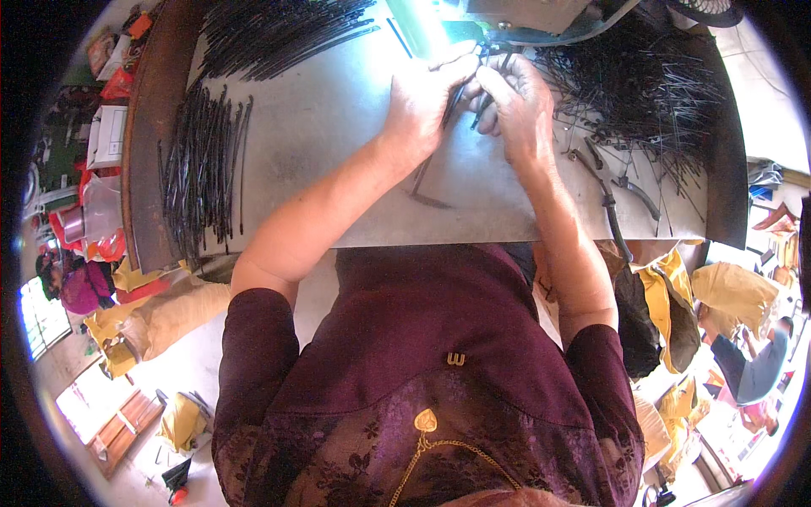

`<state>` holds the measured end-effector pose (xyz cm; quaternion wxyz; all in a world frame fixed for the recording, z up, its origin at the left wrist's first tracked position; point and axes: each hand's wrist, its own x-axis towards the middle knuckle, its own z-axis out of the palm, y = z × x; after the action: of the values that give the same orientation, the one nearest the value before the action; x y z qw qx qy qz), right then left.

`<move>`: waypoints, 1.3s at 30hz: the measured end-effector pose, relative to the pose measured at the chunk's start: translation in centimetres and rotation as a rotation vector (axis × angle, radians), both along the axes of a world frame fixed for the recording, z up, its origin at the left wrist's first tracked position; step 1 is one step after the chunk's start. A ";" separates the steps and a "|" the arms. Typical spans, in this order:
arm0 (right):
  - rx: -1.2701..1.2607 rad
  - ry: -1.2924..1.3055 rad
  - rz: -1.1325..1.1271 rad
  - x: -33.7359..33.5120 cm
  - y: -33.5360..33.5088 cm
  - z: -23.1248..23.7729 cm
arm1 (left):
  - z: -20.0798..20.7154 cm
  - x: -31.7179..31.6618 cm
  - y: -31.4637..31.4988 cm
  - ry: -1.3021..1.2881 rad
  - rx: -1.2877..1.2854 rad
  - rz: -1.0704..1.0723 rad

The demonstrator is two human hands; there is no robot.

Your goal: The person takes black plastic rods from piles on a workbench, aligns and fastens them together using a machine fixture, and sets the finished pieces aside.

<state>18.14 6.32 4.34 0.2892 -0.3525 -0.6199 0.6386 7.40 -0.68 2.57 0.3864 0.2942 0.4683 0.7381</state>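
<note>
My left hand [420, 100] and right hand [522, 103] both pinch thin black strips [454, 106]; they look light, stiffish (perhaps slick), so I'd take them near the ends.

Smooth metallic tabletop [304, 127], glossy rods [203, 160], lacy cloth top [435, 355]

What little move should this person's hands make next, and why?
Perhaps tilt the thin black strands slightly toward the bright whitish light to see them better: the bare left hand and bare right hand hold them close together, partly covering them.
</note>
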 end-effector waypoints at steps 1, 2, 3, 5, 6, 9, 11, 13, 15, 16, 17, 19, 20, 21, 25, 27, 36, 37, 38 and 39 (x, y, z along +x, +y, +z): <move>0.019 -0.033 0.026 0.2 0.4 0.0 | 0.5 0.0 0.0 -0.073 -0.038 0.023; 0.104 -0.123 0.085 0.4 1.4 0.4 | 0.6 -0.8 0.3 -0.072 -0.041 0.022; 0.183 -0.213 0.142 0.8 2.3 0.9 | 0.4 -2.1 0.4 -0.143 -0.063 -0.108; 0.146 -0.228 0.232 1.0 3.5 1.3 | 0.1 -2.9 0.2 -0.208 -0.082 -0.236; 0.089 -0.164 0.251 1.1 3.8 0.8 | 0.1 -2.6 0.3 -0.198 -0.111 -0.177; -0.081 -0.039 0.265 1.1 3.6 0.1 | 0.2 -2.4 0.2 -0.192 -0.122 -0.121; -0.220 0.069 0.214 1.2 3.1 0.1 | 0.1 -2.9 0.3 -0.255 -0.063 -0.185; -0.263 0.127 0.172 0.9 3.2 -0.4 | 0.4 -3.2 0.5 -0.242 -0.054 -0.214; -0.307 0.129 0.147 0.9 2.9 -0.4 | 0.8 -3.0 0.3 -0.187 -0.170 -0.175; -0.286 0.129 0.148 1.0 2.8 -0.3 | 0.5 -3.0 0.3 -0.186 -0.170 -0.175; -0.286 0.129 0.148 1.0 2.9 -0.1 | -0.1 -3.1 0.2 -0.161 -0.119 -0.178; -0.264 0.097 0.180 1.2 3.2 0.3 | 0.3 -2.3 -0.3 -0.141 -0.075 -0.180; -0.269 0.096 0.175 1.3 3.0 0.6 | 1.3 -1.3 -1.3 -0.140 -0.145 -0.177; -0.225 0.065 0.156 1.2 2.6 0.8 | 2.2 -0.4 -2.4 -0.137 -0.213 -0.165; -0.153 0.113 0.203 0.9 1.2 0.5 | 2.0 0.7 -4.8 -0.166 -0.314 -0.234; -0.138 0.103 0.222 0.8 1.3 0.4 | 2.1 1.0 -5.2 -0.155 -0.298 -0.224; -0.084 0.024 0.239 1.9 0.7 0.7 | 1.7 -0.5 -6.5 0.001 -0.360 -0.310; -0.090 0.023 0.239 2.0 0.7 0.6 | 1.6 -0.7 -6.4 -0.002 -0.365 -0.310; -0.107 0.014 0.227 2.2 0.7 0.5 | 1.6 -0.7 -6.3 0.012 -0.358 -0.331; -0.121 0.003 0.216 2.3 0.7 0.5 | 1.6 -0.9 -6.2 0.025 -0.347 -0.352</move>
<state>20.47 7.00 4.86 0.1979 -0.2997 -0.6142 0.7027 6.53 -6.85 4.12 0.5478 0.3097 0.5344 0.5643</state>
